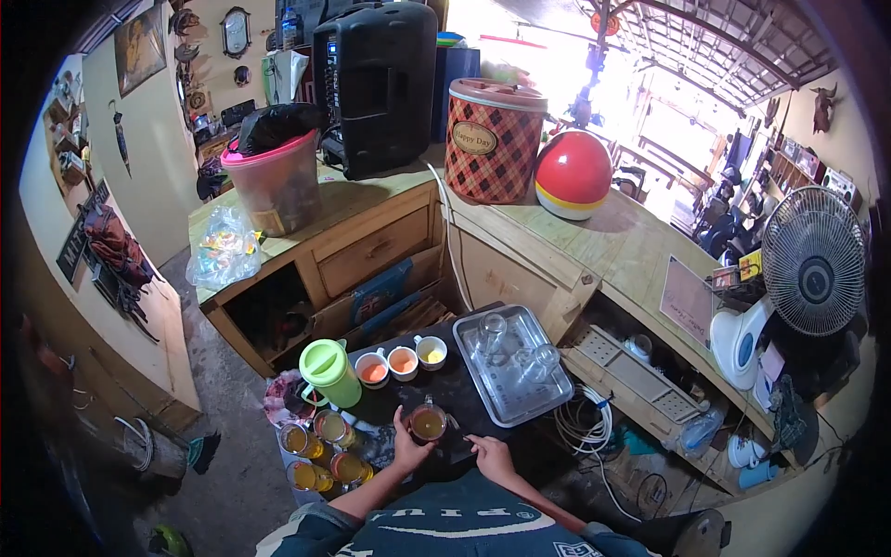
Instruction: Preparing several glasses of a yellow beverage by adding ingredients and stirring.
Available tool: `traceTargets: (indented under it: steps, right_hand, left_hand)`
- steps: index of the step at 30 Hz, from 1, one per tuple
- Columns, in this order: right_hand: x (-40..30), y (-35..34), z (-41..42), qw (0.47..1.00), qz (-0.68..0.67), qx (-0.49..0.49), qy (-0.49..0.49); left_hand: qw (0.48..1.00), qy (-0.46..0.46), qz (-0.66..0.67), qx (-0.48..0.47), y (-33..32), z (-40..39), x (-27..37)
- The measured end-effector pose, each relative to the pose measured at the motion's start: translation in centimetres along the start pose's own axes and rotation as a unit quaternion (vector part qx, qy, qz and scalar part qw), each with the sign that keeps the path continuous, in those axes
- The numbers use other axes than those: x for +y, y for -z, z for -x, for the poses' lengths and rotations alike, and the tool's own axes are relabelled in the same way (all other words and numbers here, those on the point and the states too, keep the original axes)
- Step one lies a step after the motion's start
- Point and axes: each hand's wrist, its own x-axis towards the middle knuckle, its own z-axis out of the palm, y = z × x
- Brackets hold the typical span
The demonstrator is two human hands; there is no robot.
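My left hand (411,445) is around a glass mug of brown drink (428,422) on the dark table. My right hand (489,456) holds the handle of a metal spoon (456,428) just right of the mug. Several glass mugs of amber drink (312,477) are grouped at the table's left end. Behind them stands a green lidded plastic pitcher (330,376). Beside it are three white cups: two with orange contents (403,362) and one with yellow contents (432,353). A metal tray (511,416) at the right bears glass mugs (540,364), at least one lying on its side.
A wooden counter (592,244) wraps around the table's far side, bearing a black speaker (379,90), a plaid cooler jug (495,139), a red and white ball-shaped container (574,174) and a fan (813,261). A coiled white hose (585,421) hangs right of the tray. Pink cloth (287,397) lies near the pitcher.
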Motion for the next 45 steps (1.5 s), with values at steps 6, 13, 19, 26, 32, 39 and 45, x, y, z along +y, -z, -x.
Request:
traceTargets:
  steps: [6, 13, 19, 26, 32, 39, 45]
  right_hand:
    - [-0.1, -0.7, -0.9, 1.0, 0.006, 0.004, -0.004]
    - [0.6, -1.0, 0.5, 1.0, 0.019, -0.002, -0.008]
    - [0.7, -1.6, -1.4, 0.999, 0.031, 0.028, 0.012]
    - [0.9, -1.8, -0.8, 0.999, 0.019, 0.027, 0.011]
    - [0.6, -1.5, -0.5, 0.999, 0.007, 0.036, 0.015]
    - [0.0, -2.0, -1.1, 0.999, -0.011, 0.052, 0.006]
    - [1.2, -1.9, 0.5, 0.999, -0.007, 0.042, 0.006]
  left_hand:
    - [0.991, -0.106, -0.076, 0.015, -0.2, -0.2, 0.0]
    - [0.999, -0.036, -0.013, -0.008, 0.5, -0.4, 0.4]
    - [0.995, 0.02, -0.095, 0.035, -0.1, -0.7, 1.1]
    - [0.999, -0.001, 0.027, 0.025, -0.3, -0.9, 0.6]
    - [0.995, 0.031, -0.078, 0.061, -0.3, -1.0, 2.1]
    - [0.998, 0.034, 0.011, 0.043, -0.3, -0.3, 2.2]
    - [0.998, 0.015, -0.038, 0.053, -0.6, -0.5, 0.4]
